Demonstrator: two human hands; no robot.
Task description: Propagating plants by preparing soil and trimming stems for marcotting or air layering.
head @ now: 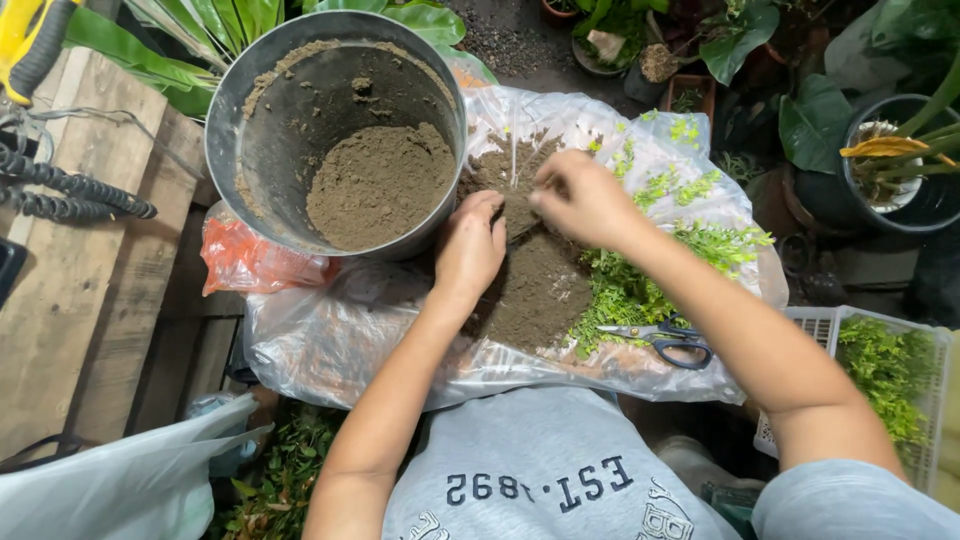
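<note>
Both hands in soil heap (535, 290) | left hand (470, 245) curled | right hand (580, 200) pinching soil | bucket (250, 120) part-filled

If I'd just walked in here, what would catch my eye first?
Probably the big metal bucket at upper left, partly filled with brown soil. Just right of it, the left hand and right hand work a soil heap on a clear plastic sheet. Bright green sprigs lie to the right of the heap, with scissors below them.
</note>
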